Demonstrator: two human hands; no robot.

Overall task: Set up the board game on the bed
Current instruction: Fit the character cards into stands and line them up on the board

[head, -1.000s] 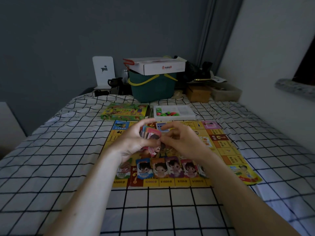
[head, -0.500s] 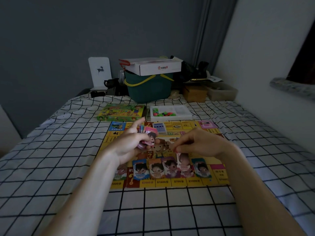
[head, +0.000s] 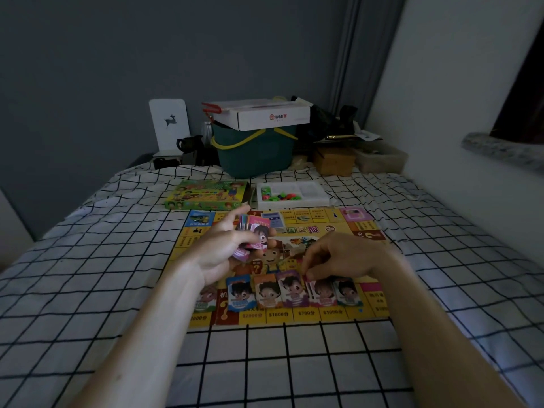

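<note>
1. My right hand [head: 341, 257] pinches one card [head: 319, 290], long axis pointing away from me, directly below my fingertips in the row of cards [head: 266, 291].
2. My left hand [head: 223, 248], farther off, clamps the card stack [head: 254, 234].
3. Game board [head: 362, 231] lies beneath both, on the bed [head: 88, 260].

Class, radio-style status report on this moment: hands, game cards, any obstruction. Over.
Left hand grips card stack. Right hand pinches a card at the row on game board. Nothing blocking the row. Over.
</note>
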